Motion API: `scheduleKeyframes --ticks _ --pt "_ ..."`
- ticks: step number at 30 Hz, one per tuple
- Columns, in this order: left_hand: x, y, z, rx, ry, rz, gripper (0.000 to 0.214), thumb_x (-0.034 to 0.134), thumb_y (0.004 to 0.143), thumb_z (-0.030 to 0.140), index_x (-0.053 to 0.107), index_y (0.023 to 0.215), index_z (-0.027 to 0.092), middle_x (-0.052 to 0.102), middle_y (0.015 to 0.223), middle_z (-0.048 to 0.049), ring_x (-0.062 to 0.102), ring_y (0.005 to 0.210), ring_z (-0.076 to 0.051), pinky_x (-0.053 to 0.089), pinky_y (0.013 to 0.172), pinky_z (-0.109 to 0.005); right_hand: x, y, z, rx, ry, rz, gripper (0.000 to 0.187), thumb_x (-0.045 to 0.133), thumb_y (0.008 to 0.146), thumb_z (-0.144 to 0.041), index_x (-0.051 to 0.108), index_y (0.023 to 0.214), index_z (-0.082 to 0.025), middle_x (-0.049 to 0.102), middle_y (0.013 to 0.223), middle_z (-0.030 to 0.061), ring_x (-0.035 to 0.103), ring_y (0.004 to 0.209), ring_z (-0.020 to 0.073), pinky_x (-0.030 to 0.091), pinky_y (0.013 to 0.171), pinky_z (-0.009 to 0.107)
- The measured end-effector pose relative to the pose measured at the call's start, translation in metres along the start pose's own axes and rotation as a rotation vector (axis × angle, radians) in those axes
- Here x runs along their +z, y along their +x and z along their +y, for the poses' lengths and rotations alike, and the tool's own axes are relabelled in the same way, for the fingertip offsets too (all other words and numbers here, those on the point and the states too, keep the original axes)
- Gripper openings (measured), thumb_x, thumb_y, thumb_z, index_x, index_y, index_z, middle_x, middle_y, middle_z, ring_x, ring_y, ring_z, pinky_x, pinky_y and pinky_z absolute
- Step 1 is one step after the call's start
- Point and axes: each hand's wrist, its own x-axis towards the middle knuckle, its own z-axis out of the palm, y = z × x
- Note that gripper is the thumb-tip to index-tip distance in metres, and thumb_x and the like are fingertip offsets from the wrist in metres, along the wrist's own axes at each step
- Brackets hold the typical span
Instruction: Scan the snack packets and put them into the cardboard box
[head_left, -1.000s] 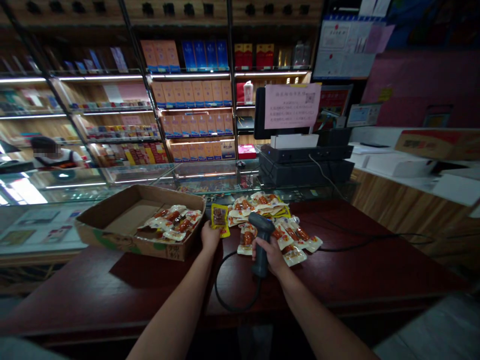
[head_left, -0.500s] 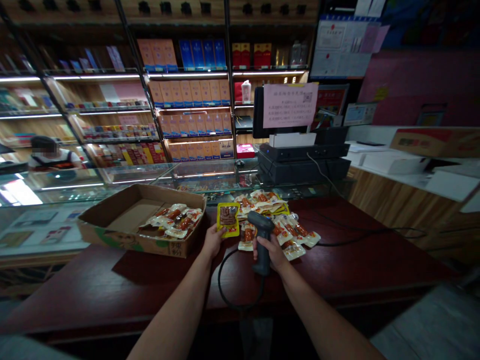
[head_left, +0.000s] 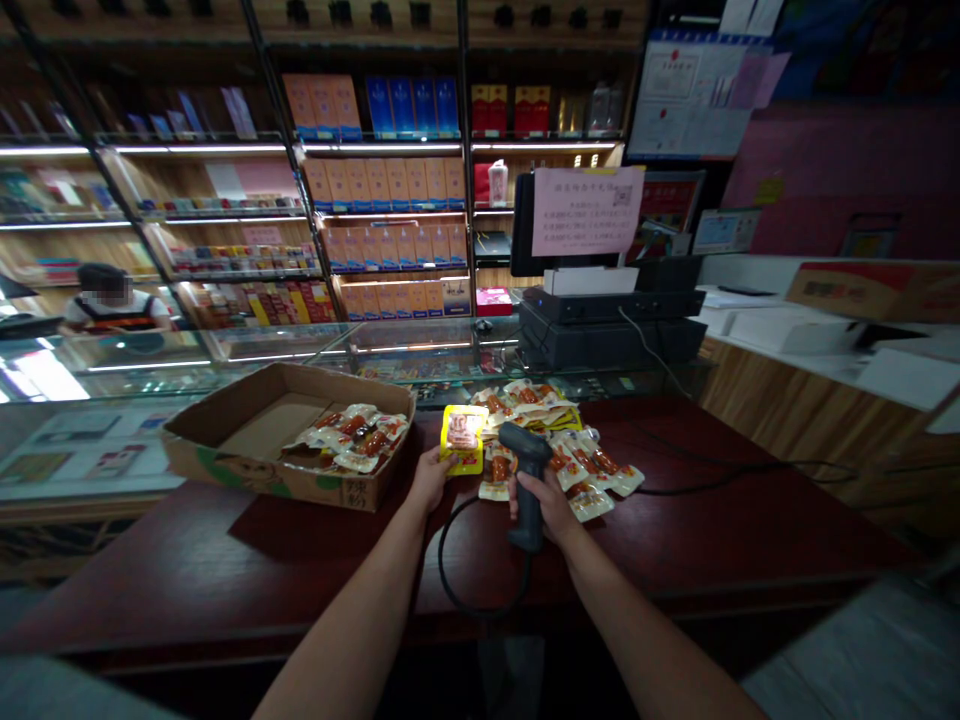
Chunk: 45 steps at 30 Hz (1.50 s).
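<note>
My left hand (head_left: 431,478) pinches a yellow-edged snack packet (head_left: 463,440) by its lower corner, holding it up just above the counter. My right hand (head_left: 544,505) is wrapped around the grip of a dark grey handheld barcode scanner (head_left: 527,470), whose head tilts toward that packet. Beneath and beyond the scanner lies a loose pile of clear snack packets with orange-red contents (head_left: 559,450). To the left, more such packets (head_left: 349,440) lie inside a low cardboard box (head_left: 247,468), close to my left hand.
The scanner's black coiled cable (head_left: 450,565) loops on the dark red counter (head_left: 187,560). Behind stands a glass display case (head_left: 405,340), a stacked till with a monitor (head_left: 607,330), and stocked shelves (head_left: 382,190). A person (head_left: 112,300) stands far left beyond the glass.
The yellow packet has moved right and up, now nearer the scanner head, with my left hand following it. My right hand and the scanner have barely shifted.
</note>
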Motion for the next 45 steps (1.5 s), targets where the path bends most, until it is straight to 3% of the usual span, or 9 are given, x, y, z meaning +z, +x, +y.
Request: scheduleKeyframes --ticks 11,16,19,24,27,30,38,41,45 --pt "0.005 0.002 0.001 0.040 -0.014 0.057 0.048 0.080 0.044 0.028 0.061 0.085 0.011 0.069 0.073 -0.0064 0.066 0.067 -0.022 0.052 0.068 -0.038 0.003 0.002 -0.001 0.027 0.011 0.021 0.027 0.068 0.068 -0.039 0.059 0.075 -0.015 0.061 0.054 -0.0009 0.054 0.039 0.0110 0.048 0.038 0.024" --pt "0.004 0.005 0.044 0.216 0.073 0.094 0.040 0.071 0.054 0.024 0.059 0.090 0.012 0.068 0.076 -0.0055 0.065 0.068 -0.019 0.051 0.070 -0.036 0.027 0.016 -0.010 0.024 -0.007 -0.015 0.026 0.068 0.067 -0.038 0.057 0.072 -0.015 0.060 0.053 -0.0014 0.053 0.038 0.0107 0.047 0.037 0.023" --pt "-0.013 0.007 0.086 0.313 0.216 0.207 0.036 0.066 0.058 0.020 0.058 0.092 0.013 0.067 0.078 -0.0048 0.064 0.067 -0.018 0.051 0.068 -0.034 0.052 0.029 -0.016 0.024 -0.004 -0.070 0.025 0.069 0.066 -0.035 0.057 0.076 -0.015 0.060 0.053 -0.0019 0.054 0.038 0.0108 0.046 0.037 0.022" --pt "-0.070 0.007 0.145 0.346 0.647 0.475 0.035 0.060 0.063 0.019 0.059 0.097 0.011 0.067 0.086 -0.0093 0.064 0.076 -0.021 0.050 0.073 -0.035 0.095 0.044 -0.018 0.030 0.004 -0.194 0.031 0.067 0.067 -0.034 0.056 0.090 -0.017 0.060 0.055 -0.0031 0.055 0.039 0.0115 0.048 0.039 0.024" --pt "-0.100 0.003 0.163 0.435 0.876 0.733 0.048 0.061 0.064 0.020 0.055 0.111 0.010 0.063 0.106 -0.0149 0.059 0.099 -0.025 0.044 0.089 -0.038 0.112 0.045 -0.016 0.029 0.010 -0.243 0.029 0.066 0.068 -0.034 0.056 0.089 -0.017 0.059 0.054 -0.0037 0.054 0.039 0.0109 0.048 0.039 0.023" --pt "-0.107 -0.002 0.168 0.564 0.980 0.865 0.050 0.060 0.068 0.023 0.052 0.115 0.009 0.056 0.117 -0.0177 0.050 0.114 -0.028 0.037 0.098 -0.042 0.117 0.042 -0.014 0.035 0.022 -0.249 0.030 0.066 0.067 -0.033 0.056 0.089 -0.017 0.059 0.053 -0.0040 0.054 0.039 0.0107 0.048 0.038 0.023" --pt "-0.031 -0.010 0.129 0.796 0.883 0.609 0.031 0.056 0.072 0.019 0.056 0.102 0.017 0.049 0.121 -0.0127 0.038 0.123 -0.025 0.025 0.106 -0.041 0.073 0.030 -0.021 0.024 -0.009 -0.073 0.025 0.069 0.065 -0.034 0.056 0.077 -0.016 0.059 0.054 -0.0026 0.053 0.039 0.0111 0.046 0.038 0.024" --pt "0.003 -0.010 0.095 0.651 0.791 0.395 0.019 0.060 0.069 0.022 0.059 0.088 0.019 0.059 0.105 -0.0111 0.047 0.114 -0.026 0.031 0.101 -0.038 0.043 0.019 -0.027 -0.033 -0.018 0.018 0.023 0.068 0.066 -0.035 0.056 0.070 -0.016 0.059 0.054 -0.0017 0.053 0.039 0.0106 0.046 0.039 0.023" --pt "0.037 -0.009 0.043 0.250 0.890 0.184 0.023 0.072 0.059 0.036 0.056 0.063 0.020 0.063 0.071 -0.0096 0.059 0.091 -0.030 0.040 0.082 -0.035 0.009 0.003 -0.026 -0.069 -0.015 0.113 0.024 0.069 0.066 -0.035 0.055 0.067 -0.016 0.058 0.052 -0.0025 0.053 0.038 0.0107 0.046 0.038 0.023"
